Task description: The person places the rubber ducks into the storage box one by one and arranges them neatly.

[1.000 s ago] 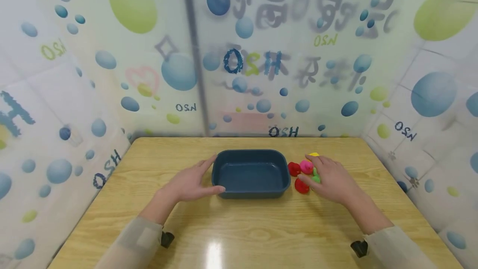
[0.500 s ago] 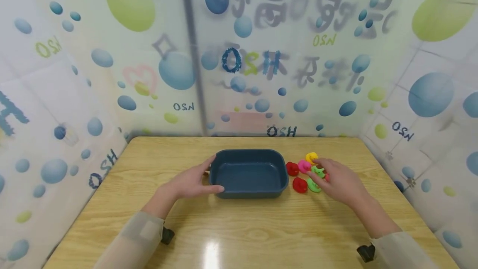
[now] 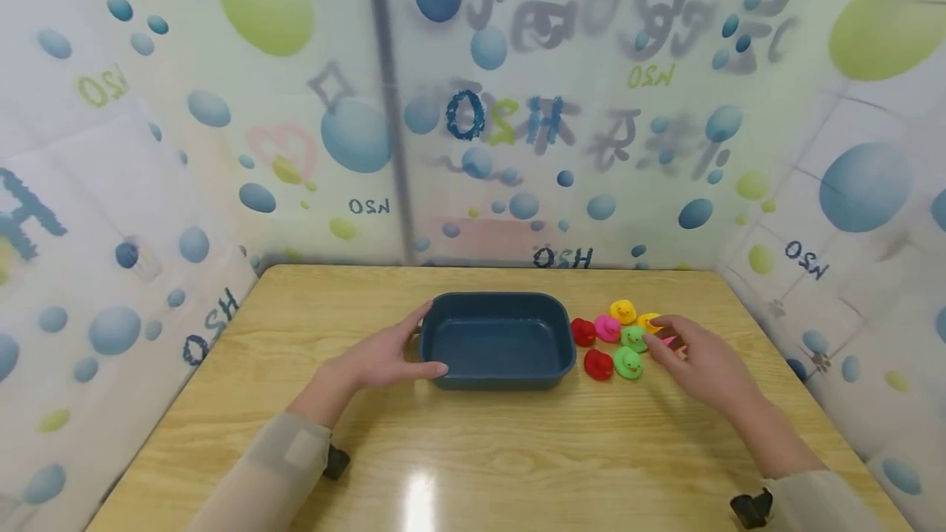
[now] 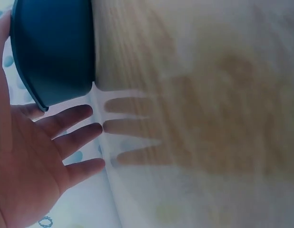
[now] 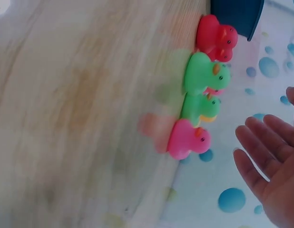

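Observation:
A dark blue rectangular basin stands on the table with nothing inside. My left hand spans its left end, thumb by the front corner and fingers toward the back. In the left wrist view those fingers are spread and fairly straight beside the basin wall. Small rubber ducks cluster right of the basin: red ducks, green ducks, yellow ducks and pink ducks. My right hand hovers at their right side, partly covering a pink duck. The right wrist view shows its palm holding nothing, apart from the pink duck.
The wooden table is glossy, with a bright reflection near the front. Thin printed sheeting with blue and green dots encloses the back and both sides. Black wrist devices sit at both sleeves.
My right hand has drawn back to the right from over the ducks, uncovering the green and yellow ones. My left hand and the basin hold nearly the same place.

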Demonstrator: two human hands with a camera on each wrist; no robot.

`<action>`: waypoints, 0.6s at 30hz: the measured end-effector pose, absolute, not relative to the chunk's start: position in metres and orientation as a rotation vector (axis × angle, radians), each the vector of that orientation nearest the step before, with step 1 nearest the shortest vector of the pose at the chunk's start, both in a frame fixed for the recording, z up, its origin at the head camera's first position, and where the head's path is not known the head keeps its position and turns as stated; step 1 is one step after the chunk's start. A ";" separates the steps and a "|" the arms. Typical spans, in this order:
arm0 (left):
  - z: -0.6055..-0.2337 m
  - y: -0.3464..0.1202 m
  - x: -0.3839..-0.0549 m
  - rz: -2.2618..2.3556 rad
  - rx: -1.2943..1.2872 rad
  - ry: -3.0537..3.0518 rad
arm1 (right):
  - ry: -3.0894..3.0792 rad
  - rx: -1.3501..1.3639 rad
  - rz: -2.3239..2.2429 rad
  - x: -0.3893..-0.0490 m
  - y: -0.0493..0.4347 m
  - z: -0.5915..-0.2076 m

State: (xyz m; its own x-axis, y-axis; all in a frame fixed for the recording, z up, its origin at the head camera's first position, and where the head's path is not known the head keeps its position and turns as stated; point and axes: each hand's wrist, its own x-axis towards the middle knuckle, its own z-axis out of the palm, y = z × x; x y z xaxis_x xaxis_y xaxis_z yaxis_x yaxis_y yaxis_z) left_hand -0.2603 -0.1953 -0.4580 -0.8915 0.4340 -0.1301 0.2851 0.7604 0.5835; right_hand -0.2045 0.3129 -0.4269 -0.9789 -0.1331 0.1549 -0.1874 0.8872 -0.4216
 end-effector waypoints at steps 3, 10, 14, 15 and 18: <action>-0.458 -0.194 -0.262 0.868 0.555 2.683 | -2.911 0.204 0.764 -0.205 0.322 -0.431; -0.459 -0.193 -0.263 0.883 0.526 2.677 | -2.945 0.144 0.918 -0.207 0.335 -0.438; -0.459 -0.194 -0.262 0.875 0.518 2.684 | -3.005 0.227 1.010 -0.209 0.334 -0.443; -0.459 -0.194 -0.262 0.875 0.516 2.685 | -3.018 0.260 1.033 -0.209 0.333 -0.444; -0.460 -0.194 -0.262 0.875 0.510 2.683 | -3.045 0.321 1.097 -0.211 0.330 -0.447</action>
